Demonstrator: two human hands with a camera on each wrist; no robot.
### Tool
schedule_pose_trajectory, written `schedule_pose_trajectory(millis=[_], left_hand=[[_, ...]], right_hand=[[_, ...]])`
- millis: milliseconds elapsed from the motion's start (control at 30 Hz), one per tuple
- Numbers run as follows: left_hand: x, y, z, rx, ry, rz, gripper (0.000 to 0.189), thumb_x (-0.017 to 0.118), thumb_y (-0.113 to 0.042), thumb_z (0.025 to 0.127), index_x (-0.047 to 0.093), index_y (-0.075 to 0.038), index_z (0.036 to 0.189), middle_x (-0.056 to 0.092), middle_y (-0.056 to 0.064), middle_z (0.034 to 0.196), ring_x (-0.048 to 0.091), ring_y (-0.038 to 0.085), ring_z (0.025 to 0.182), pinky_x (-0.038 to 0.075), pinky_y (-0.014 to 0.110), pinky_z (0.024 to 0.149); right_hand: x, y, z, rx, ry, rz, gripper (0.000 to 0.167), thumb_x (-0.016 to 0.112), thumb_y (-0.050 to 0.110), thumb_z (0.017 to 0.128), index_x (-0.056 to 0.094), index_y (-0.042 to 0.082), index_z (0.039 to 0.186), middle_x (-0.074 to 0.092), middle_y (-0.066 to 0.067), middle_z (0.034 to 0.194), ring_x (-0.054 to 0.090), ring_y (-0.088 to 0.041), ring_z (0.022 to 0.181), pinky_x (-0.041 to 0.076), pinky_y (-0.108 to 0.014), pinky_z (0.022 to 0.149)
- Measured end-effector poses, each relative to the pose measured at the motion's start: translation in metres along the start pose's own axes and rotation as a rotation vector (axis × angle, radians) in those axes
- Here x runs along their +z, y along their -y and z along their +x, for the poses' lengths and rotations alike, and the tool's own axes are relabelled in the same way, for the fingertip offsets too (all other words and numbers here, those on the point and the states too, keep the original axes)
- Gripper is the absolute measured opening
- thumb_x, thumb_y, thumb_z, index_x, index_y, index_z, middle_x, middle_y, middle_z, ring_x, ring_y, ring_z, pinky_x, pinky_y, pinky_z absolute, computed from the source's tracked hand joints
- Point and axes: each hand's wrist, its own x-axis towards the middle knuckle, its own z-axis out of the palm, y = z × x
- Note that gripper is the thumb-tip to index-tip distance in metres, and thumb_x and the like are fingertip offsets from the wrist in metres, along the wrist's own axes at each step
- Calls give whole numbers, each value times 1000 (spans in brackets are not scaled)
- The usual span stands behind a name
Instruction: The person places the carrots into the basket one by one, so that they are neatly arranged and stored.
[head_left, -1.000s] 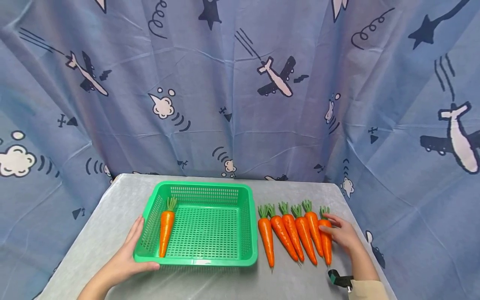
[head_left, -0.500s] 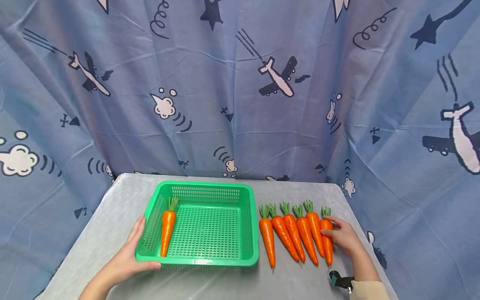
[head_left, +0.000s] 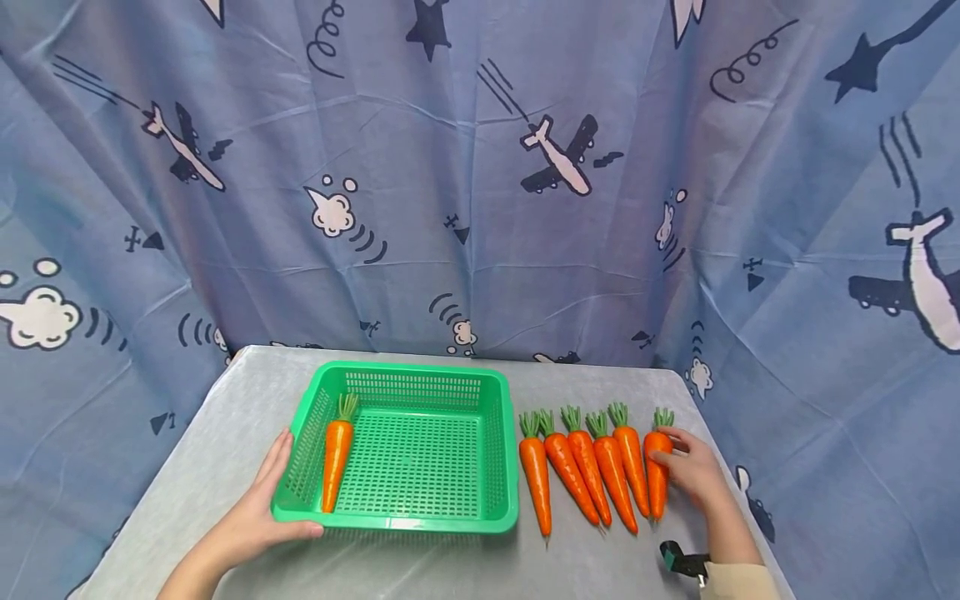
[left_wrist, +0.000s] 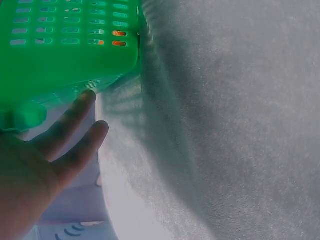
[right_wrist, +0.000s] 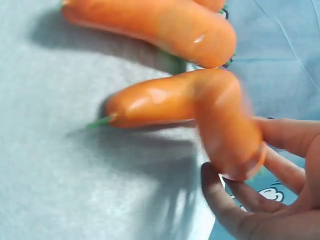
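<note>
My right hand (head_left: 692, 468) grips the rightmost carrot (head_left: 657, 475) near its green-stemmed top. In the right wrist view that carrot (right_wrist: 225, 125) lies between thumb and fingers, its thin tip toward the table. At the left, my left hand (head_left: 251, 508) rests on the near left corner of a green plastic basket (head_left: 397, 524), fingers straight along the side wall and thumb at the front rim. The left wrist view has two extended fingers close under the basket wall (left_wrist: 70, 62). Inside the basket, one carrot (head_left: 337, 462) lies along the left side.
Several more carrots (head_left: 587, 467) lie in a row between basket and right hand, stems pointing away. A grey-white cloth covers the table (head_left: 450, 571). Behind it hangs a blue curtain (head_left: 420, 208) with airplane prints. A dark strap piece (head_left: 682, 560) sits at my right wrist.
The rightmost carrot has tilted, its stem end shifting right and away from its neighbour, as my right fingers closed around it. My left hand and the basket have kept their places.
</note>
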Motion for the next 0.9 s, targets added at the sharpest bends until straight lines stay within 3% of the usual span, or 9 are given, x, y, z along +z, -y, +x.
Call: schedule_pose_trajectory(millis=[167,367,667,900], left_hand=[[0,-1,0,-9,1,-3,134,92,-21,71,-5,-23,164,-10,2,170,-5,-14,143,10,-1,98],[-1,-1,-1,-11,1,1,134,92,-22,71,-5,-23,164,-9,2,170,-5,-13,144,10,0,98],[0,0,-1,0,-4,3,135,92,-22,71,-5,-22,164,-10,4,170,-5,-14,143,10,-2,97],[1,0,0,29,-10,7,135,92,-21,70,-4,-18,164,-10,5,170,-5,-16,142,10,-3,97]], right_hand=[[-5,11,-4,31,-52,116,70,64,30,99,34,1,154,35,-36,150,51,-44,123,59,-34,84],[-4,24,-5,37,-67,238,72,63,37,100,31,10,159,32,-29,156,47,-37,128,57,-24,83],[2,48,-7,-53,25,441,73,64,36,100,30,13,160,34,-21,156,60,5,97,55,-19,83],[12,64,-3,-38,49,488,74,66,35,99,29,15,160,33,-20,158,61,4,95,55,-20,87]])
